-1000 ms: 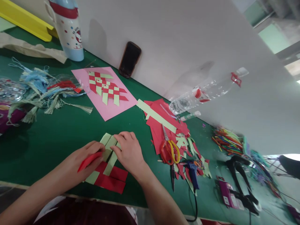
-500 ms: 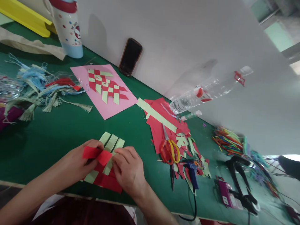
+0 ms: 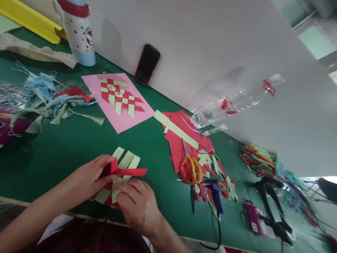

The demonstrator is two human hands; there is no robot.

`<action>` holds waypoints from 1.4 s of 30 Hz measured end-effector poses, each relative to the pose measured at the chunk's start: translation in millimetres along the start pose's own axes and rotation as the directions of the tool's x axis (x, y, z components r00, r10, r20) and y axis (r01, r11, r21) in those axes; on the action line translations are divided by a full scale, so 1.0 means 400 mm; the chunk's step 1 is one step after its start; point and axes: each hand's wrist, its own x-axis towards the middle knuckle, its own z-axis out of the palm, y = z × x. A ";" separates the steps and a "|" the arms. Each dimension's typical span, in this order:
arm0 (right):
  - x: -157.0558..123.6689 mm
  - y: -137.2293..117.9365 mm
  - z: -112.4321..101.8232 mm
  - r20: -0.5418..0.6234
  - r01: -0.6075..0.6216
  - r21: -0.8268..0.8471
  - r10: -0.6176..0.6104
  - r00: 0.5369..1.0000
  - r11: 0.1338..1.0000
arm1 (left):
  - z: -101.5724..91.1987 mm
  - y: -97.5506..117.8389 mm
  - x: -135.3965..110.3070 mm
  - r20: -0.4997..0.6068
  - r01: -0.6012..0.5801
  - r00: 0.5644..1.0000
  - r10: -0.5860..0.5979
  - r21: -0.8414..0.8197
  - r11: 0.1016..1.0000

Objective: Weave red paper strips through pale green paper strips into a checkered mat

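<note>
My left hand [image 3: 101, 175] is closed on a red paper strip [image 3: 131, 172], pinched between thumb and fingers. The strip is folded, and one end juts right across several pale green paper strips [image 3: 128, 160]. Those strips are interlaced with red paper in a woven piece [image 3: 103, 195] lying on the green table, partly hidden under both hands. My right hand [image 3: 138, 203] has its fingers curled on the lower right of that weave, at a pale green strip; its fingertips are partly hidden.
Beyond my hands, pink paper [image 3: 117, 123] bears woven red-and-green fish shapes [image 3: 122, 96]. To the right lie red paper sheets [image 3: 175, 146], scissors [image 3: 191, 168] and a blue glue gun [image 3: 216, 198]. A plastic bottle [image 3: 221, 109], phone [image 3: 147, 65], flask [image 3: 81, 38] and tassels [image 3: 61, 112] stand or lie around.
The red strip's free end has swung to the right, over the green strips. My right hand has moved down and left over the weave, while the left hand stays nearly in place.
</note>
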 end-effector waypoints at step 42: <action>0.030 -0.001 -0.007 -0.187 -0.093 0.217 0.135 0.973 0.972 | 0.006 0.017 -0.022 0.078 -0.118 0.990 0.121 -0.037 0.992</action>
